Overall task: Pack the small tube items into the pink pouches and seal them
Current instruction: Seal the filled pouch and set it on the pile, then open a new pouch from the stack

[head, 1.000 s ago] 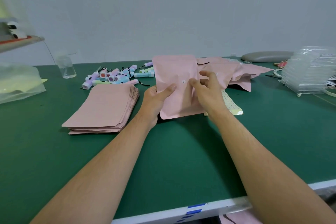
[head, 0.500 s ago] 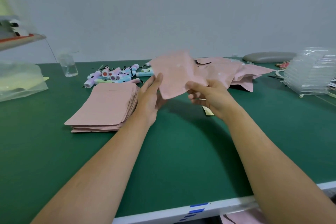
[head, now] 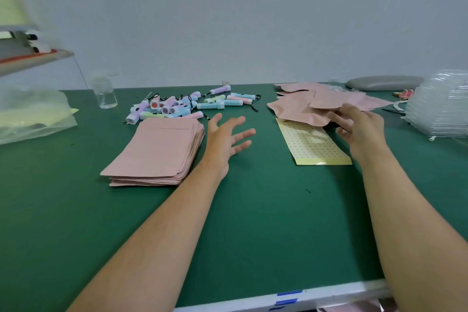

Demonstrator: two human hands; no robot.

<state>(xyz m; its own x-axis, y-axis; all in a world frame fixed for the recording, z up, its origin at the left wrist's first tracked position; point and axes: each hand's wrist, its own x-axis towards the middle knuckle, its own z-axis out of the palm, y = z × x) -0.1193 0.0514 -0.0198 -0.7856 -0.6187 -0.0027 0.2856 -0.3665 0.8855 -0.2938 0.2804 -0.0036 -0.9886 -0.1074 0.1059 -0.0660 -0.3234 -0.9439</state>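
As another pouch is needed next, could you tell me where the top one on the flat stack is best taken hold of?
Probably by its right edge, coming in from the right. The stack lies flat, so the top face offers nothing to pinch, but its right side is fanned, leaving each edge exposed. The open left hand hovers just beside it.

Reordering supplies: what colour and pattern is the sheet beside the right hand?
Sticker sheet: pale yellow, rows of small dots; head view.
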